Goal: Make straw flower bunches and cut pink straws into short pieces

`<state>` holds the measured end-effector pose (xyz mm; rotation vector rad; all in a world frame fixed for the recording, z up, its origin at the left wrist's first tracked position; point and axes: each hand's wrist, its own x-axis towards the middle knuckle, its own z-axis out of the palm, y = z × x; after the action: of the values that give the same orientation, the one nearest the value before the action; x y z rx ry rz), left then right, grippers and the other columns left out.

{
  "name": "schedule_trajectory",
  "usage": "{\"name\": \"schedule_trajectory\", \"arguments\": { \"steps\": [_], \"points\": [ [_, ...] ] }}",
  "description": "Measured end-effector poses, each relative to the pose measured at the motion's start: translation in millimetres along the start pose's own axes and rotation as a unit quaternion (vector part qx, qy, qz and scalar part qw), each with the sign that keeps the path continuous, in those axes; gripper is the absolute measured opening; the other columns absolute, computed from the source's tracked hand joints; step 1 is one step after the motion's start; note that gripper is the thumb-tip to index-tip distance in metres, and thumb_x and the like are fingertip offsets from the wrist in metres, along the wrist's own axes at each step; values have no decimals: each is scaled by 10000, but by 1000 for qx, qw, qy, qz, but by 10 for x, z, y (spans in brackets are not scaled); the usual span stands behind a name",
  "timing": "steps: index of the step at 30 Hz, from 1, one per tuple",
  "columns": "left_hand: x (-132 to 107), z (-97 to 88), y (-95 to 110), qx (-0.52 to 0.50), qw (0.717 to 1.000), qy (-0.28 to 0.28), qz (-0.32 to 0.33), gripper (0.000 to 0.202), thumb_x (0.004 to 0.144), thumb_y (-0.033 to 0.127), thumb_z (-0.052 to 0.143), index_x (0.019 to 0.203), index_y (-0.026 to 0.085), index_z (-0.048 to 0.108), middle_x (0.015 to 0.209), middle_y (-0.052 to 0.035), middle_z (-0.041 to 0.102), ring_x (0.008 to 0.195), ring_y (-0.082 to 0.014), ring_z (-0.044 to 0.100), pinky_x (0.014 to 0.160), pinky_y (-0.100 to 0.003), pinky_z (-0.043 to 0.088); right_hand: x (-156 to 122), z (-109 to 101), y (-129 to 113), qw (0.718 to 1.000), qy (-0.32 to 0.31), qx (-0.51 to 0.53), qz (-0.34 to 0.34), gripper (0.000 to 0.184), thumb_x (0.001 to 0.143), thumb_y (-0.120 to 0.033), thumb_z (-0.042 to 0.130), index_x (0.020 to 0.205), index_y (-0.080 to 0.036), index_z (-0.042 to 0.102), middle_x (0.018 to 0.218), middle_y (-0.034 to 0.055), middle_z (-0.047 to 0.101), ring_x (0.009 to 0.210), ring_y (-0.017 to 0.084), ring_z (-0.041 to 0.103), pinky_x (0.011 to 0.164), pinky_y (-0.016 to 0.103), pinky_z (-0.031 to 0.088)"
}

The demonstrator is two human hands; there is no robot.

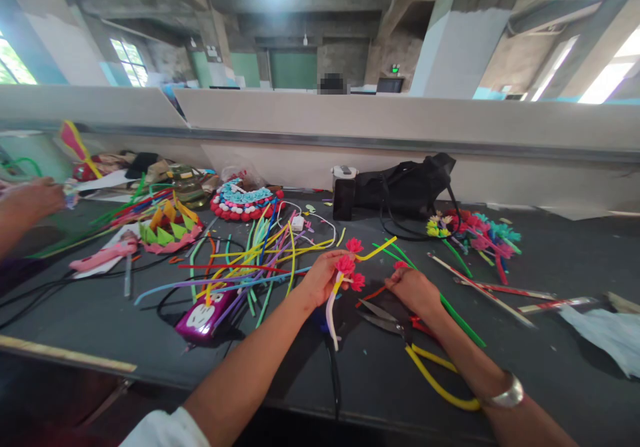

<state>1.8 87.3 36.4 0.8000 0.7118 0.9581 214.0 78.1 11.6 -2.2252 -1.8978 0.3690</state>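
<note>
My left hand (pixel 323 277) is closed around a small bunch of red pipe-cleaner flowers (pixel 349 268) with white and yellow stems trailing below. A yellow pipe cleaner (pixel 376 249) sticks out from the bunch to the right. My right hand (pixel 414 288) rests on the dark table just right of the flowers, fingers curled over a small red flower piece (pixel 401 266). Grey snips (pixel 383 318) lie on the table under the right wrist. A yellow pipe cleaner (pixel 436 380) curves beneath my right forearm.
A heap of coloured pipe cleaners (pixel 250 260) and a purple phone (pixel 203 317) lie to the left. Finished flowers (pixel 473 230) sit at right, a black bag (pixel 405 184) behind. Another person's hand (pixel 33 200) works at far left.
</note>
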Motion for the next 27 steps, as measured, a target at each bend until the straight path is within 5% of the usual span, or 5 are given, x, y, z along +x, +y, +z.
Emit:
{"name": "schedule_trajectory", "arguments": {
  "steps": [8, 16, 27],
  "points": [
    [-7, 19, 13, 11, 1000, 9, 1, 220, 660, 238, 703, 822, 128, 602, 520, 43, 484, 378, -83, 473, 346, -193, 385, -16, -16, 10, 1000, 8, -13, 8, 396, 841, -558, 532, 706, -210, 666, 849, 116, 732, 852, 301, 690, 647, 338, 458],
    [4, 2, 0, 4, 1000, -4, 4, 218, 649, 218, 702, 819, 124, 603, 509, 46, 477, 381, -80, 462, 356, -190, 374, -6, 0, 14, 1000, -10, -4, 0, 215, 827, -421, 572, 782, -235, 671, 851, 50, 726, 824, 224, 689, 628, 277, 459],
    [2, 0, -1, 5, 1000, -9, 6, 210, 663, 220, 693, 830, 122, 610, 518, 44, 485, 384, -80, 468, 363, -197, 377, -39, -25, 14, 1000, -3, -14, 1, 169, 795, -340, 550, 762, -216, 660, 882, 94, 724, 866, 278, 682, 654, 322, 453]
  ]
}}
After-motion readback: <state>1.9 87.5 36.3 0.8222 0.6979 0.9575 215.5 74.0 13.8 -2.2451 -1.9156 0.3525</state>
